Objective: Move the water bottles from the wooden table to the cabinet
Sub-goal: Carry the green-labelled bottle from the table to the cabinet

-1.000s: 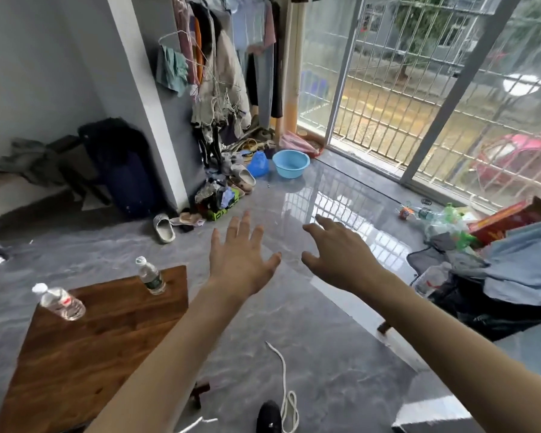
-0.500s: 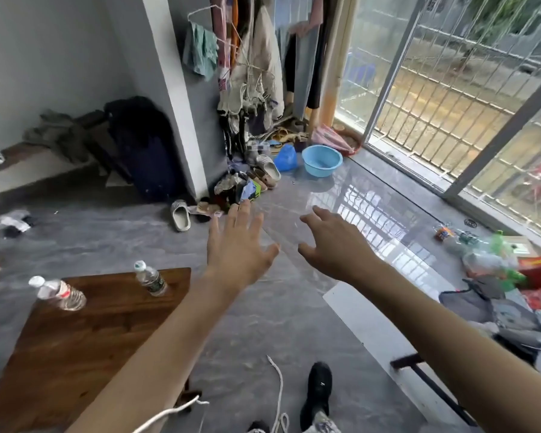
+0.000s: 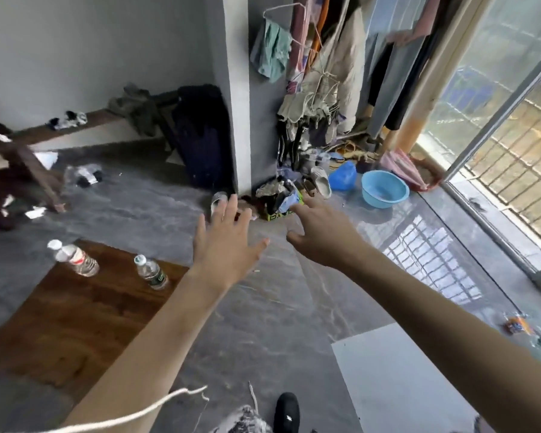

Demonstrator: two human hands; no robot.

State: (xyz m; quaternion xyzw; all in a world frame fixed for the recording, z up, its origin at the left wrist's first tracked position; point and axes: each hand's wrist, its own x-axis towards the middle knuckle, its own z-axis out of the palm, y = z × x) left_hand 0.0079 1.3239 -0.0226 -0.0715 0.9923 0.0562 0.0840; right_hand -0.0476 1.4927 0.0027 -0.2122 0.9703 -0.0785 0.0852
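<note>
Currently both empty: left hand [image 3: 228, 242] splayed wide, right hand [image 3: 320, 235] loosely spread. Two water bottles [image 3: 75, 259] upright on wooden table [image 3: 85, 323]'s far edge. Reach left, grip mid-body, one per hand.

Probably a home: hanging clothes [image 3: 319, 73], slippers [image 3: 320, 182].

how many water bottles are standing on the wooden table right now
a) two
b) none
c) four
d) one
a: two stand upright on the wooden table, the red-label bottle near its far left corner and the green-label bottle near its far right edge, with neither the left hand nor the right hand touching them.
</note>
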